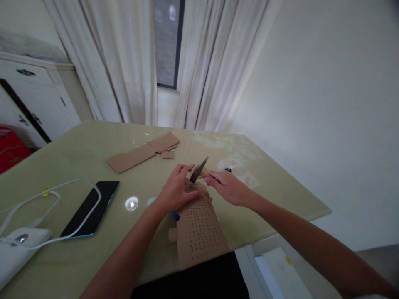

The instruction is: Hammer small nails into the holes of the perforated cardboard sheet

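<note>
A hammer (pixel 198 170) with a dark metal head and a wooden handle is gripped in my right hand (pixel 230 187), its head over the far end of a piece of cardboard. That perforated cardboard (pixel 199 230) has rows of small holes and stretches from the table's near edge toward the hammer. My left hand (pixel 176 189) grips its far end, thumb across the top surface and fingertips close to the hammer head. Whether a small item sits between those fingers is hidden. A bit of blue (pixel 176 216) shows at the cardboard's left edge.
Cut cardboard strips (pixel 143 153) lie farther back on the table (pixel 280 195). Right of them is a clear plastic bag (pixel 241 172) with small dark pieces. On the left are a black phone (pixel 92 209), a white cable (pixel 82 180) and a white device (pixel 25 253).
</note>
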